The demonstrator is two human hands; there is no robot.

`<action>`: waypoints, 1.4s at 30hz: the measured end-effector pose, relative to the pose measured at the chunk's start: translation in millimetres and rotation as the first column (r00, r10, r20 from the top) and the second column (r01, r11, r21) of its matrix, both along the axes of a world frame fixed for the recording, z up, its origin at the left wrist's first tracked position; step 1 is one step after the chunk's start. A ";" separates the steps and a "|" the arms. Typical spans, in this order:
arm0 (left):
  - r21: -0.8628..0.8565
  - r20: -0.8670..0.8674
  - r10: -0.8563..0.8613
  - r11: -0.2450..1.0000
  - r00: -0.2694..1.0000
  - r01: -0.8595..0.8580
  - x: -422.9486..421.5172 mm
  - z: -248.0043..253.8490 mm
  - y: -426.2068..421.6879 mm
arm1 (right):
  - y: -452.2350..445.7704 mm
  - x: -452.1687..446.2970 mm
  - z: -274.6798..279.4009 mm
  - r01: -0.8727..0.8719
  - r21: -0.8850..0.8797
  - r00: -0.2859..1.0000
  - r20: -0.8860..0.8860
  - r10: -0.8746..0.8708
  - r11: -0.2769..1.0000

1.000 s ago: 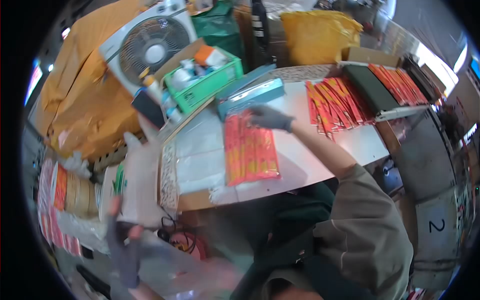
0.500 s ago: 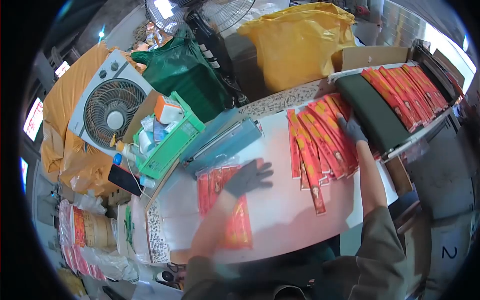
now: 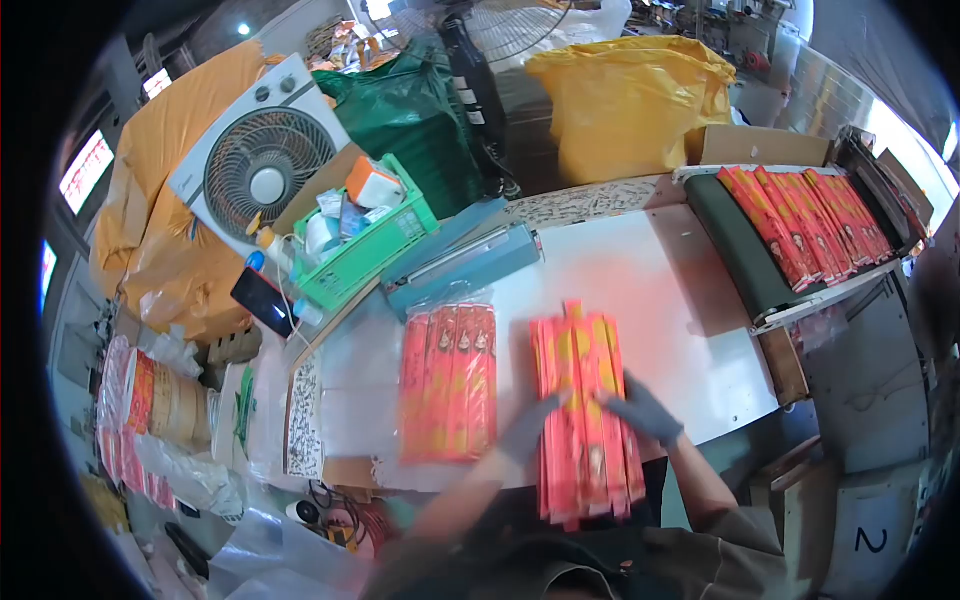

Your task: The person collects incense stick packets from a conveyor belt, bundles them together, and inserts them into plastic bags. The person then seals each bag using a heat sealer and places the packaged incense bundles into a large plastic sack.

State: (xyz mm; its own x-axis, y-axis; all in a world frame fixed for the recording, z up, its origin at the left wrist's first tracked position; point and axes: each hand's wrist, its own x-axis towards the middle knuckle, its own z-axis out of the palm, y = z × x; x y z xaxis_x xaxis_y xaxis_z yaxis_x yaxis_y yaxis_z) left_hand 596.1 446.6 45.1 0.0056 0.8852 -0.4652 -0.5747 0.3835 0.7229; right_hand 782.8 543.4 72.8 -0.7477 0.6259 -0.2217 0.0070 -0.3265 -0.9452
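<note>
A bundle of long red and yellow packets [image 3: 585, 440] is upright between my two gloved hands at the table's front edge. My left hand [image 3: 532, 425] presses on its left side, somewhat blurred. On the right side, the fingers of my right hand [image 3: 640, 410] wrap the bundle, thumb on the front. To the left, a clear bag of red packets [image 3: 449, 385] lies flat on the white table [image 3: 370, 370]. More red packets [image 3: 810, 225] rest on the dark green conveyor belt [image 3: 735, 250] at the right.
A blue-grey sealing device [image 3: 465, 268] stands behind the bagged packets. Left of it are a green crate [image 3: 370, 260] with small items, a phone [image 3: 263, 300] and a box fan [image 3: 265, 170]. A yellow bag [image 3: 635, 110] and a green bag [image 3: 410, 130] stand behind the table.
The loose packets spread at the table's right have been gathered into one bundle and brought to the front centre. My left hand has left the bagged packets, and both hands now hold the bundle.
</note>
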 end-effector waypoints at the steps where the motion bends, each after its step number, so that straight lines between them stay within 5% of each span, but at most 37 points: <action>1: 0.087 -0.058 0.033 0.996 0.998 -0.028 3.9 -17.1 -30.2 | -17.6 14.1 -27.2 -0.120 0.046 0.993 0.000 0.121 0.992; 4: 0.215 -0.225 0.046 0.977 0.973 0.003 14.3 -10.0 -96.8 | -81.3 46.0 -25.3 -0.259 0.229 0.966 0.086 0.245 0.938; 7: 0.117 -0.460 -0.124 0.973 0.879 0.198 15.6 -5.8 -112.0 | -96.8 58.2 -1.8 -0.476 0.152 0.726 0.624 0.289 0.866; 8: 0.051 -0.538 -0.203 0.961 0.818 0.272 16.9 -3.5 -110.9 | -103.1 58.9 -12.1 -0.455 0.254 0.747 0.631 0.210 0.854; 11: 0.271 -0.465 -0.123 0.923 0.877 0.273 28.9 4.1 -101.4 | -122.0 42.0 -9.3 -0.158 -0.005 0.987 0.041 0.158 0.987; 12: 0.211 -0.422 -0.180 0.934 0.889 0.289 27.8 22.6 -99.7 | -123.9 38.0 -2.6 -0.115 -0.023 0.993 0.024 0.116 0.993; 15: 0.385 -0.395 0.072 0.918 0.916 0.094 31.6 31.0 -86.3 | -109.7 29.5 13.3 -0.033 0.406 0.995 0.104 -0.011 0.913; 16: 0.410 -0.575 0.117 0.897 0.810 0.162 21.4 49.0 -77.9 | -100.0 26.9 30.3 -0.046 0.389 0.982 0.188 -0.030 0.920; 20: 0.475 -0.625 0.119 0.842 0.771 0.255 -3.5 87.7 -43.0 | -58.3 2.7 55.1 0.117 0.754 0.984 0.001 -0.180 0.646; 22: 0.392 -0.790 0.089 0.834 0.606 0.388 -13.9 84.2 -22.6 | -43.0 -10.7 78.5 -0.043 0.656 0.993 0.113 -0.042 0.754; 24: 0.501 -0.552 0.045 0.816 0.833 0.288 -23.2 66.6 -15.6 | -22.8 -12.1 56.9 -0.092 0.673 0.996 0.075 0.056 0.734; 25: 0.558 -0.627 0.127 0.762 0.769 0.329 -23.6 78.1 -14.2 | -12.6 -12.8 46.1 -0.115 0.680 0.993 0.056 0.106 0.724; 27: 0.644 -0.719 0.335 0.651 0.609 0.402 -24.5 101.1 -11.6 | -19.0 -28.3 92.4 0.082 0.645 0.981 -0.188 0.053 0.760; 30: 0.846 -0.467 0.515 0.496 0.718 0.194 -14.1 123.7 -9.5 | -20.3 -52.3 116.2 0.253 0.532 0.887 -0.460 0.025 0.808; 33: 0.829 -0.318 0.399 0.557 0.860 0.048 -5.6 110.6 -10.4 | -45.1 -53.4 116.3 0.308 0.459 0.856 -0.515 -0.033 0.833; 34: 0.716 -0.394 0.327 0.695 0.859 0.064 -3.7 123.3 -26.5 | -54.7 -51.6 118.3 0.324 0.449 0.852 -0.521 -0.052 0.833; 35: 0.749 -0.265 0.303 0.663 0.916 -0.003 2.9 140.0 -42.3 | -64.2 -51.6 121.8 0.342 0.437 0.847 -0.528 -0.071 0.832; 38: 0.589 -0.570 0.241 0.787 0.785 0.186 -6.7 147.5 -74.8 | -102.9 -53.7 128.5 0.413 0.373 0.862 -0.455 -0.224 0.831; 39: 0.553 -0.521 0.198 0.819 0.830 0.152 -8.9 133.0 -76.7 | -104.4 -52.3 109.4 0.413 0.388 0.876 -0.417 -0.243 0.824; 42: 0.427 -0.321 0.016 0.895 0.947 0.129 -15.6 70.0 -71.7 | -81.1 -41.2 53.7 0.138 0.339 0.976 -0.204 -0.070 0.931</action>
